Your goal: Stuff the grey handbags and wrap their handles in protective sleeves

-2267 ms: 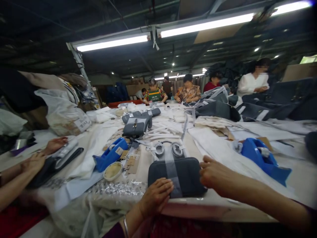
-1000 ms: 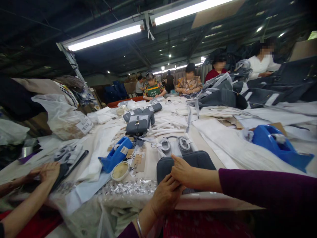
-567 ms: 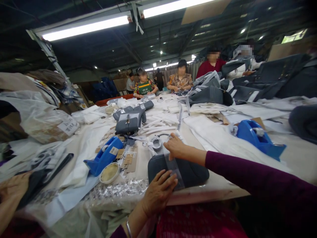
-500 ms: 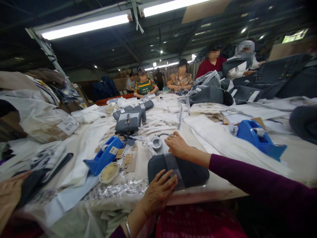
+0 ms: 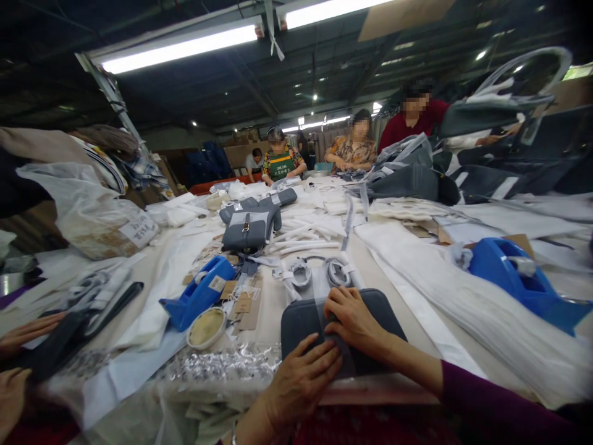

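A dark grey bag (image 5: 384,314) lies flat at the table's near edge, a pale see-through strip (image 5: 319,287) running across its middle. My left hand (image 5: 303,377) rests on the bag's near side, fingers stretched out flat over the strip. Against the left fingertips, my right hand (image 5: 354,318) presses down on the middle of the bag with bent fingers; its thumb is partly hidden. Just beyond the bag are two coiled straps, a left coil (image 5: 299,274) and a right coil (image 5: 339,272), wrapped in whitish material.
Blue tape dispensers stand left (image 5: 199,292) and right (image 5: 521,278). Nearby are a round tub (image 5: 206,327), paper tags (image 5: 243,303) and a wrapped grey bag (image 5: 248,228). White sheeting (image 5: 445,290) covers the right side. Another person's hands (image 5: 28,334) hold dark material at left; several people work across the table.
My right hand has come down from the strip's far end onto the bag's middle, beside my left hand. The right strap coil is now uncovered. The view has shifted slightly.
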The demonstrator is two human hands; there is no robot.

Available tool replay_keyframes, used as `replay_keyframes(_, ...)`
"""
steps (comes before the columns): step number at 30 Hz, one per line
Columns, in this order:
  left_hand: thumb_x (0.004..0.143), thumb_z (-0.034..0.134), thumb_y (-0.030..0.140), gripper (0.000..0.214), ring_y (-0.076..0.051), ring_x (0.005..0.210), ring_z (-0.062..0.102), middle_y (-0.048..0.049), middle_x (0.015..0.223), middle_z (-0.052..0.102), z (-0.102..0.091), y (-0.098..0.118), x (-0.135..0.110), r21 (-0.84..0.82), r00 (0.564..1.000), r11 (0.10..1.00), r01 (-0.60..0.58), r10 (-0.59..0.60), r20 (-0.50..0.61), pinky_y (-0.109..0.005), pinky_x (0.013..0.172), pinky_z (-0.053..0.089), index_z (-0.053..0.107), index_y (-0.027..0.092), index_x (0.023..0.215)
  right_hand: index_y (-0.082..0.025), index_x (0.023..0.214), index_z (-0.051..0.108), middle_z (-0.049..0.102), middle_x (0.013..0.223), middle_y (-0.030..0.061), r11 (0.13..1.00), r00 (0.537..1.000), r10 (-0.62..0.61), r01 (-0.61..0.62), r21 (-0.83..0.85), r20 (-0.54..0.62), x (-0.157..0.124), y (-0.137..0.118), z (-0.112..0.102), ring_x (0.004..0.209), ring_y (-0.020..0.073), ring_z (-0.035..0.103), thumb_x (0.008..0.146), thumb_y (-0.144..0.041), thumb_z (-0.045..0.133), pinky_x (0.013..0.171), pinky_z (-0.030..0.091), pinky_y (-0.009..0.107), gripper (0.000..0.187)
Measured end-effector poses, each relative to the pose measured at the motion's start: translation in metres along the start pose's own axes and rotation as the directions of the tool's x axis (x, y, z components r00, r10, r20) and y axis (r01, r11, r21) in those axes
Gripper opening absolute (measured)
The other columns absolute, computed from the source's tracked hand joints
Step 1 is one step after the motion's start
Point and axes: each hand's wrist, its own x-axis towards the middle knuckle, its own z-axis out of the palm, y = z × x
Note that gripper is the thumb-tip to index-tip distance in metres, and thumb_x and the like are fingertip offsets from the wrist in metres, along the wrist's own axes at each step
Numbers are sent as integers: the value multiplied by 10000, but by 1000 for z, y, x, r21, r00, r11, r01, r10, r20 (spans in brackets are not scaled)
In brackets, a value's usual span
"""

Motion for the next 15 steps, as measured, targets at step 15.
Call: replay_keyframes(15,901,459,281,468,-200,1385,294,-23,1450,419,-9,0,-3,-136,996,990,42,-30,85,-434,1137,262,394,334,1362,-222,1112,565,542,1170,76,988,921,128,-88,124,-369,-2,28,-10,1124,223,470,868,-138,466,985,373,400,277)
